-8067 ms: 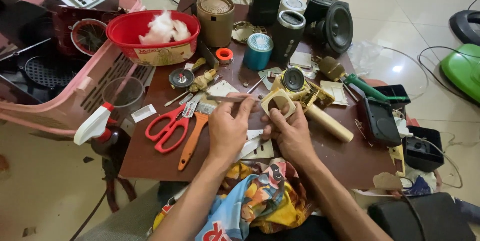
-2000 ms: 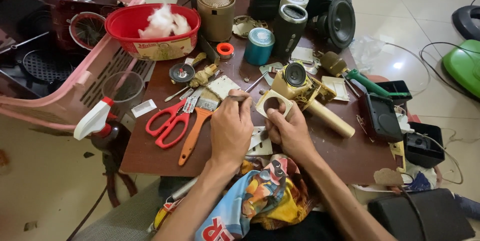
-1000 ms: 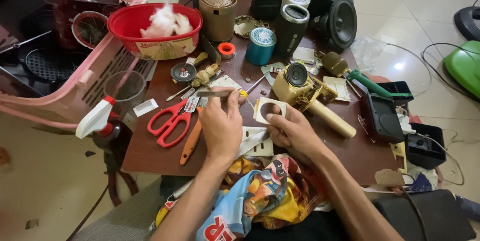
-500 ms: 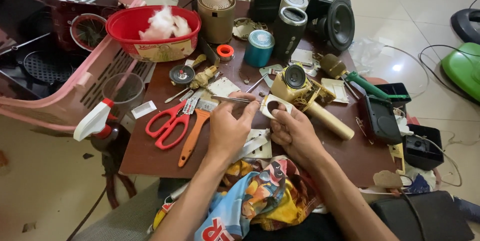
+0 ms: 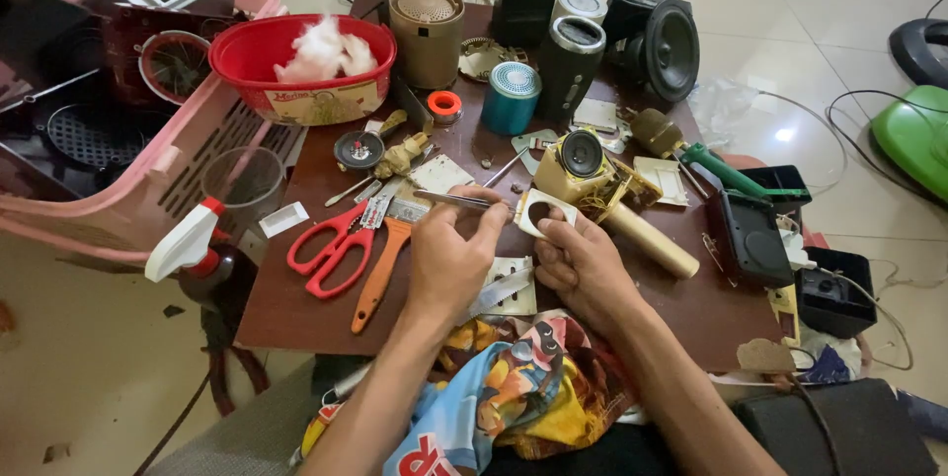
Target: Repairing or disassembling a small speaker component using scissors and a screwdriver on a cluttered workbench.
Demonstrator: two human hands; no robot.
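- Pale tiled floor (image 5: 829, 2) across upper right and lower left of the frame, glossy, with a bright glare spot at right.
- Low dark brown table (image 5: 296, 308) at centre, cluttered.
- Pink plastic basket (image 5: 128, 219) at left edge, just beside the table.
- Green object (image 5: 913, 135) at right edge, on the floor.
- Thin cables (image 5: 839, 106) trailing over the tiles, upper right.
- Black case (image 5: 839, 427) in lower right corner.
- Small dark scraps on the floor, lower left.
- Soft, even daylight; no hard shadows.

Red scissors (image 5: 331, 247); orange-handled tool (image 5: 380, 273); teal speaker (image 5: 511, 98); red bowl (image 5: 259, 59).
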